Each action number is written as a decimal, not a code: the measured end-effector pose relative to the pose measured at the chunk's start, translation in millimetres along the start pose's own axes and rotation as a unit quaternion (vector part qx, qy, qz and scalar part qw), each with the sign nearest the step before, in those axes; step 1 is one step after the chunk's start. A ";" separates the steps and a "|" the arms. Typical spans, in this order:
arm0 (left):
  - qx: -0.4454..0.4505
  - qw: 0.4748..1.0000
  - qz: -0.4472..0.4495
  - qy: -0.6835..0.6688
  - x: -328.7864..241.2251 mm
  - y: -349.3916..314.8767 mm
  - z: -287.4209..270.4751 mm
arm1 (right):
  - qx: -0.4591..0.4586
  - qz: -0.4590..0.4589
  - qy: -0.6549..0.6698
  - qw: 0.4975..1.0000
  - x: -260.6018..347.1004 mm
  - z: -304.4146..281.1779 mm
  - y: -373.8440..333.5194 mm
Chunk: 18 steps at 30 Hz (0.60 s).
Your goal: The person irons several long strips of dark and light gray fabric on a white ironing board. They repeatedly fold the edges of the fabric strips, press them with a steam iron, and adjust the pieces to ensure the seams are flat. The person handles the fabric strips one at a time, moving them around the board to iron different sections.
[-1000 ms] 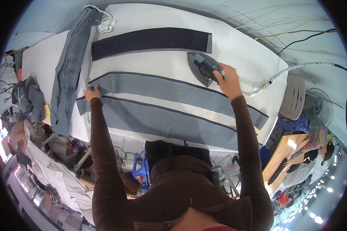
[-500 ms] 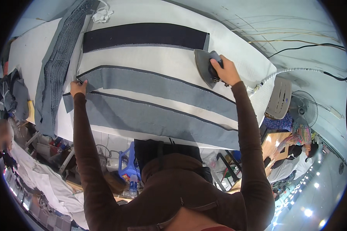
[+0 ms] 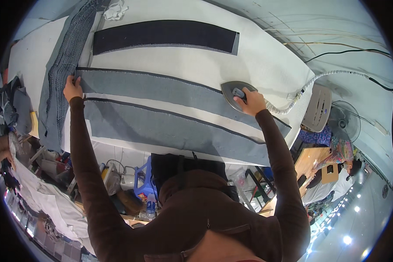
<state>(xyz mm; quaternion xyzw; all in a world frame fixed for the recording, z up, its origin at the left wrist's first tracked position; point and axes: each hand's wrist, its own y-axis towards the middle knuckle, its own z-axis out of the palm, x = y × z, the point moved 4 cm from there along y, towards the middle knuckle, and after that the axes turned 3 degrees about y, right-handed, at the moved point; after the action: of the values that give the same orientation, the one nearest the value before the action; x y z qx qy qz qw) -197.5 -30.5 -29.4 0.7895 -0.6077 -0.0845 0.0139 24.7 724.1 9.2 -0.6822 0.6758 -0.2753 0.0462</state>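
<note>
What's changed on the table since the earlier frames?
The iron came toward the person, now over the far edge of the farther grey strip. That strip's left end swung left and away, its bend straightened; the left hand at that end moved likewise. Unchanged: right hand holding the iron, black strip lying beyond.

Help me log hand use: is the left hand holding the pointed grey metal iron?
No, the right hand holds the iron, while the left hand is at the left end of the upper long grey fabric strip.
</note>
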 end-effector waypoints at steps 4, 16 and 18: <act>0.024 1.000 0.004 -0.002 -5.0 3.5 -3.3 | 0.006 -0.029 -0.014 0.999 27.9 1.4 13.6; -0.009 0.994 -0.034 -0.105 -8.4 -8.8 1.9 | 0.028 -0.107 -0.026 0.993 183.2 7.0 93.1; -0.016 0.992 -0.040 -0.118 -7.1 -11.2 1.0 | 0.031 -0.111 -0.032 0.993 209.8 11.6 106.8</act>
<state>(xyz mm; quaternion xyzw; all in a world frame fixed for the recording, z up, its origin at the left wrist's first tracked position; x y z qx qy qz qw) -188.7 -20.6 -30.9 0.7974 -0.5715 -0.1874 -0.0486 -79.6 513.0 18.6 -0.7595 0.5854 -0.2776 0.0579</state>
